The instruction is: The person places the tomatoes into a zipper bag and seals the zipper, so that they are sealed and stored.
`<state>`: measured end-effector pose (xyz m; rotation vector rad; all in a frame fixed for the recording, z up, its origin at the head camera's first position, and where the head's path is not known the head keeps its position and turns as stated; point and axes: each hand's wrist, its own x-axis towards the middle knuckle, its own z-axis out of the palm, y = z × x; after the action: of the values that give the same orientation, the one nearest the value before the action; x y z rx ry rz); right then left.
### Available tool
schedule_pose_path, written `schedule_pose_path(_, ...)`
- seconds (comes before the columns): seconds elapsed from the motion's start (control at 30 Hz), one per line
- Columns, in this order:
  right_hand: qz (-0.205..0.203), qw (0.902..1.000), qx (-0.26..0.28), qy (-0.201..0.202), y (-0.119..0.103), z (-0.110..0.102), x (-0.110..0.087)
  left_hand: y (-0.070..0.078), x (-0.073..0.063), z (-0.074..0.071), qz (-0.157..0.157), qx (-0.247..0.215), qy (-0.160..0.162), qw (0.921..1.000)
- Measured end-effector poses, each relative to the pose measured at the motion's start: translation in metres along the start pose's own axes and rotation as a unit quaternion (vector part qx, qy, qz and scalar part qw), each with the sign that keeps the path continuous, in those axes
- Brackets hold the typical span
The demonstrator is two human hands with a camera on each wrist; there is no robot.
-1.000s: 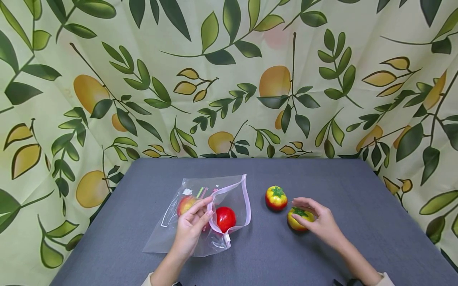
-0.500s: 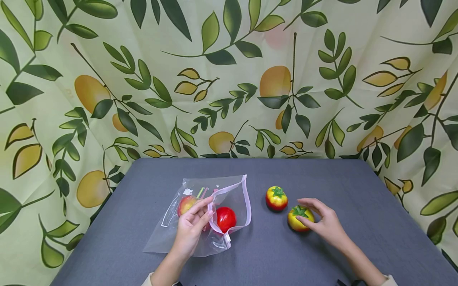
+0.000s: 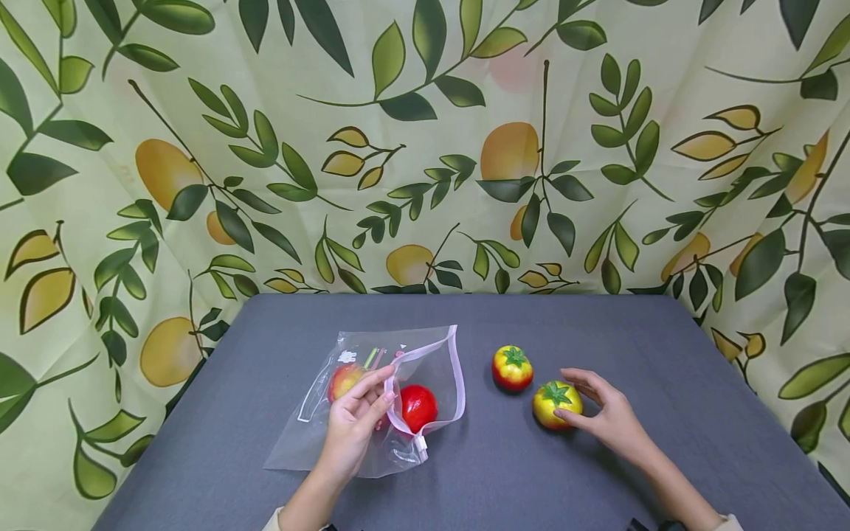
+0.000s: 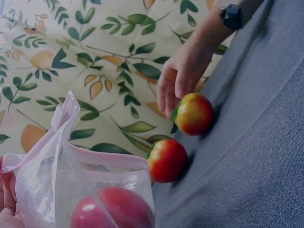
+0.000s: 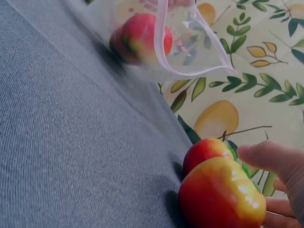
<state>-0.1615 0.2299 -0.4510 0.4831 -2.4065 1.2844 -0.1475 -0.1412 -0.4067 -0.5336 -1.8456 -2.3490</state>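
My left hand pinches the lilac-edged mouth of a clear zip bag between thumb and fingers, holding it apart. A shiny red fruit lies just inside the mouth, and a red-yellow one shows through the plastic deeper in. Thumb and fingers of my right hand are spread loosely at the right side of a yellow-and-red tomato with a green star-shaped top. In the right wrist view the thumb is held above that tomato's leaves, not curled round it. A second such tomato sits behind it, to the left.
A grey cloth-covered table bears everything. A leaf-and-fruit patterned curtain hangs along the back and sides. The bag's white slider sticks out at the near corner of its mouth. A dark watch-like band circles the right wrist.
My right hand has drawn back a little to the right, uncovering more of the nearer tomato. The left hand, bag and both tomatoes have stayed in place.
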Motion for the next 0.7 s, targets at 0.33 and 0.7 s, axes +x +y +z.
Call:
schedule_pose_path(0.33, 0.041, 0.9988, 0.002, -0.026, 0.0051, -0.0039, -0.0048, -0.0011, -0.0002, -0.0009, -0.011, 0.008, 0.005, 0.9999)
schedule_pose_path(0.7, 0.075, 0.9952, -0.012, -0.061, 0.0097, -0.0069, -0.0054, -0.0014, 0.0001, -0.0011, -0.02, 0.017, 0.012, 0.9996)
